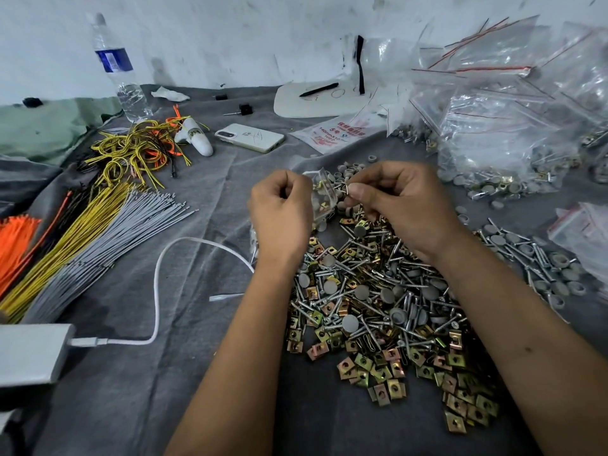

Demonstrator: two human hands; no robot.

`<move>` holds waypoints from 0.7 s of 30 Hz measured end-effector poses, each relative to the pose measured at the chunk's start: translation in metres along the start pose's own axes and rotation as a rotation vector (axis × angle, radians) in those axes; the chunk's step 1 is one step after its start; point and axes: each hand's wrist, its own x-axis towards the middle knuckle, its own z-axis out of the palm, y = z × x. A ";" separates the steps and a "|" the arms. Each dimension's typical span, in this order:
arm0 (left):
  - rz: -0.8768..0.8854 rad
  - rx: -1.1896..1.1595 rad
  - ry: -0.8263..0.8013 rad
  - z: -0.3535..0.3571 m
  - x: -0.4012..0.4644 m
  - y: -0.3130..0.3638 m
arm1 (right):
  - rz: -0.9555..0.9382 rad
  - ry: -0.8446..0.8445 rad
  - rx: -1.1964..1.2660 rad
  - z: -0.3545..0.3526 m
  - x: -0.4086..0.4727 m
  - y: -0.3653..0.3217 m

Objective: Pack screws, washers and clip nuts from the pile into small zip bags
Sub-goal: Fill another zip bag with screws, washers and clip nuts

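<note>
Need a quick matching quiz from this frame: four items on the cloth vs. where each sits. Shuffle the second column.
Items:
1. water bottle
2. phone
3. small zip bag
4. orange ties

Places:
A. far left edge, beside the yellow ties
B. between the two hands, above the pile
C. back left, upright by the wall
D. flat on the cloth, behind the hands

Pairs: 1-C, 2-D, 3-B, 4-A

two hands work above the pile of hardware (378, 301): one left hand (281, 213) and one right hand (399, 200), with one small zip bag (320, 195) between them. left of the pile lie one phone (250, 137), one water bottle (116, 67), one white cable (158, 291) and one grey power bank (31, 353). the screws, grey washers and clip nuts in the pile are too many to count, as are the filled bags (513, 126) right of it.
</note>
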 end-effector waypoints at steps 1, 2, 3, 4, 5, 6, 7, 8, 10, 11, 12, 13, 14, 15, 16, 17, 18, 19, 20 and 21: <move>0.004 0.007 0.005 0.000 -0.001 0.000 | -0.008 0.011 -0.093 -0.002 0.000 0.003; 0.008 0.009 0.024 0.000 -0.001 0.001 | -0.028 0.005 -0.261 -0.005 0.001 0.006; 0.010 0.009 0.059 0.000 -0.001 0.001 | -0.051 -0.030 -0.478 -0.008 0.001 0.008; 0.005 0.004 0.101 -0.001 0.000 0.001 | -0.075 -0.083 -0.692 -0.008 0.002 0.010; -0.013 -0.011 0.141 -0.003 0.001 0.001 | -0.096 -0.150 -0.859 -0.006 0.001 0.010; -0.038 -0.035 0.171 -0.004 0.003 0.001 | -0.116 -0.212 -0.950 -0.004 0.000 0.010; -0.064 -0.056 0.189 -0.005 0.004 0.000 | -0.128 -0.264 -0.971 -0.001 0.000 0.008; -0.084 -0.064 0.196 -0.006 0.006 -0.001 | -0.128 -0.315 -0.961 0.001 -0.001 0.006; -0.094 -0.055 0.193 -0.006 0.006 0.000 | -0.086 -0.433 -0.962 0.005 -0.003 0.001; -0.089 -0.049 0.190 -0.005 0.006 0.000 | -0.054 -0.474 -0.972 0.007 -0.004 -0.001; -0.087 -0.044 0.184 -0.005 0.005 0.000 | -0.039 -0.496 -0.977 0.008 -0.004 -0.002; -0.088 -0.040 0.175 -0.004 0.005 0.000 | -0.042 -0.506 -0.972 0.009 -0.004 -0.003; -0.089 -0.037 0.164 -0.003 0.005 0.000 | -0.051 -0.515 -0.958 0.009 -0.004 -0.003; -0.090 -0.034 0.152 -0.003 0.005 -0.001 | -0.055 -0.527 -0.944 0.010 -0.004 -0.003; -0.092 -0.034 0.138 -0.003 0.005 -0.001 | -0.054 -0.540 -0.949 0.009 -0.004 -0.003; -0.092 -0.033 0.126 -0.003 0.005 -0.002 | -0.054 -0.549 -0.978 0.009 -0.004 -0.003; -0.090 -0.032 0.117 -0.003 0.005 -0.002 | -0.058 -0.551 -1.027 0.009 -0.004 -0.002; -0.087 -0.028 0.113 -0.003 0.005 -0.001 | -0.070 -0.534 -1.076 0.009 -0.003 0.001; -0.087 -0.025 0.114 -0.002 0.005 -0.001 | -0.088 -0.499 -1.095 0.009 -0.003 0.003; -0.091 -0.027 0.115 -0.002 0.005 -0.001 | -0.100 -0.434 -1.056 0.008 -0.002 0.004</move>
